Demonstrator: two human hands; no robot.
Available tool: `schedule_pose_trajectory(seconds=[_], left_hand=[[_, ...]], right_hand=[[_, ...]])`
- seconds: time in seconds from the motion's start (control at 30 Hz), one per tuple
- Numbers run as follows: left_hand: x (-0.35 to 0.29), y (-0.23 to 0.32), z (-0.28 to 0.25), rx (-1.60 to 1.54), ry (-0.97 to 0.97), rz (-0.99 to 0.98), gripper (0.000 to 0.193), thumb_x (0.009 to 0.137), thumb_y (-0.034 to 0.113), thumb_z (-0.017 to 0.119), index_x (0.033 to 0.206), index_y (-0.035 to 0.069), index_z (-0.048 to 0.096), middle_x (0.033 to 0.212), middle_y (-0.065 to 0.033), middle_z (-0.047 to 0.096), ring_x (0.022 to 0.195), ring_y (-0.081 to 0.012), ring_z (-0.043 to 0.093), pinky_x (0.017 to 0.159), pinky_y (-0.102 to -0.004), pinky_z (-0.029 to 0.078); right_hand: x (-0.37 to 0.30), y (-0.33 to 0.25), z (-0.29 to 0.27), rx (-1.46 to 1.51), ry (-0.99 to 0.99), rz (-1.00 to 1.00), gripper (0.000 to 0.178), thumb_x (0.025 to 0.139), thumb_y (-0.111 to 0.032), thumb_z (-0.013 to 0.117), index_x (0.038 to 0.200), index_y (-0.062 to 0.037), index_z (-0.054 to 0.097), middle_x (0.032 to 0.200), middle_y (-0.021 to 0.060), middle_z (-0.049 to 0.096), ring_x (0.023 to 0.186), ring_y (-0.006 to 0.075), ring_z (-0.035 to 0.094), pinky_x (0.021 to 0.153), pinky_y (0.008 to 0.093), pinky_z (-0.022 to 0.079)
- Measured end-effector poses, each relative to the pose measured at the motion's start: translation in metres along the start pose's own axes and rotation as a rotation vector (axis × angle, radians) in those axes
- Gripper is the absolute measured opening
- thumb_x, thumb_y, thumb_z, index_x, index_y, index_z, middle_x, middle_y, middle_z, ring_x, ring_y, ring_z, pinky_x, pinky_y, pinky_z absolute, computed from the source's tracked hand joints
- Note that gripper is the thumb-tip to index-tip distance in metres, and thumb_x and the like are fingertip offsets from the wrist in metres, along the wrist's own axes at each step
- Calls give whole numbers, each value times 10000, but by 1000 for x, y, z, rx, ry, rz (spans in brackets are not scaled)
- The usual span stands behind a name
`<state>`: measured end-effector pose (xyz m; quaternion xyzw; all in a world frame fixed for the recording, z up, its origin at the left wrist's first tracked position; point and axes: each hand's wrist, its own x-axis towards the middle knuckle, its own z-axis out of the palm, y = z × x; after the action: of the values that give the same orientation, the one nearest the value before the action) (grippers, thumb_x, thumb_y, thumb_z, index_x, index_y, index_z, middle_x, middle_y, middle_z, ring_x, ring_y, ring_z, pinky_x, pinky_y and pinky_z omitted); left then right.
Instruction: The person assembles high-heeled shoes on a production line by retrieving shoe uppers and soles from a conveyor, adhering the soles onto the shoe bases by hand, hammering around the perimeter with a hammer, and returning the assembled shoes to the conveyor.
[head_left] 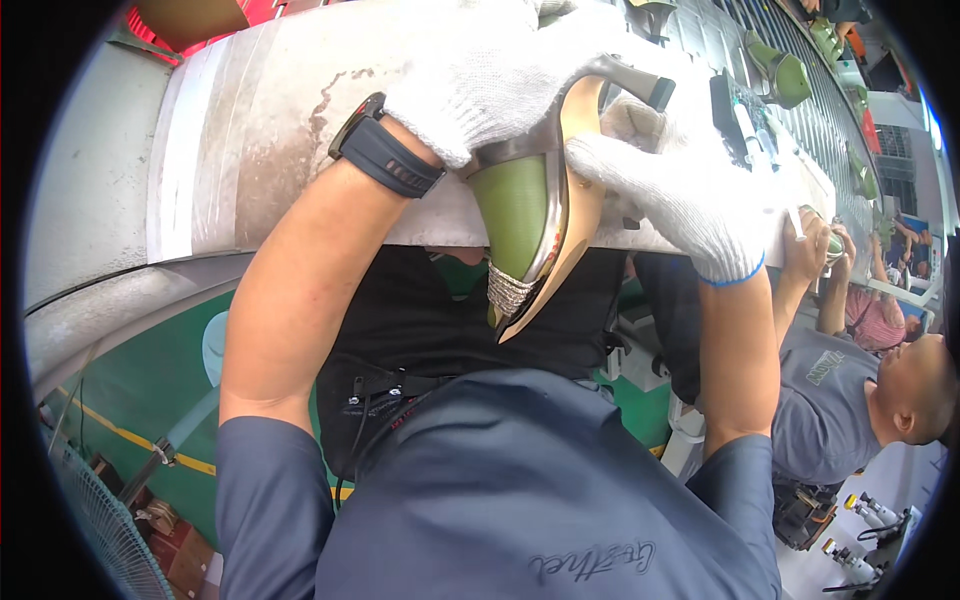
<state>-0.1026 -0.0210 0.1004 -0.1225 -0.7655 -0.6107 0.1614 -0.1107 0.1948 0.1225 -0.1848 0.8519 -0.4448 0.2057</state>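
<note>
In the head view, we find the green high-heeled shoe point(515, 212) held above the near edge of the counter point(270, 150), its toe pointing down toward the wearer and its sole turned to the right. The left hand point(485, 85) grasps the shoe over its rear part; the right hand point(685, 175) grips it from the sole side, thumb laid along the sole.

We judge the step to be handling the shoe for close work or checking. We recommend a firm left hold at the rear, light right thumb pressure, and fingers kept off the glittering strap point(510, 290), which could snag the glove knit. We should turn the shoe by its body, not by its heel point(645, 85).

We note these limits: the left fingertips cannot be made out, since glare bleaches the gloves; the shoe's far side is hidden; the counter's top edge is cut off.
</note>
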Motion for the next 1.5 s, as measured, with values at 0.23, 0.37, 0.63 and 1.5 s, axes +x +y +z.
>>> schedule_pose_trajectory(seconds=[0.23,0.37,0.63,1.5], left_hand=[[0,-3,-2,186,-2,174,314,1052,260,695,1097,-27,813,922,-155,817,829,-226,769,759,-362,582],[-5,0,-3,-60,4,14,306,1058,249,685,1103,-26,811,881,-119,805,813,-179,746,745,-341,569],[-13,16,-8,-147,-42,-86,261,1070,226,719,1114,-25,777,935,-81,789,879,-127,704,788,-310,563],[-162,-15,-68,571,422,421,814,701,438,1072,1231,63,582,1189,-152,630,1093,-306,670,963,-445,564]], right_hand=[[-10,0,24,92,152,39,539,898,-427,909,1186,7,772,923,69,753,825,114,713,683,309,595],[-16,1,19,38,87,87,442,933,-392,889,1059,5,742,879,31,706,766,78,640,683,280,574],[-34,-13,15,4,50,87,396,937,-372,894,983,-11,739,794,-2,676,729,60,611,676,272,545],[-1,-39,62,-662,280,-791,624,758,-102,935,1352,-100,743,1334,137,741,1324,370,664,1127,482,524]])
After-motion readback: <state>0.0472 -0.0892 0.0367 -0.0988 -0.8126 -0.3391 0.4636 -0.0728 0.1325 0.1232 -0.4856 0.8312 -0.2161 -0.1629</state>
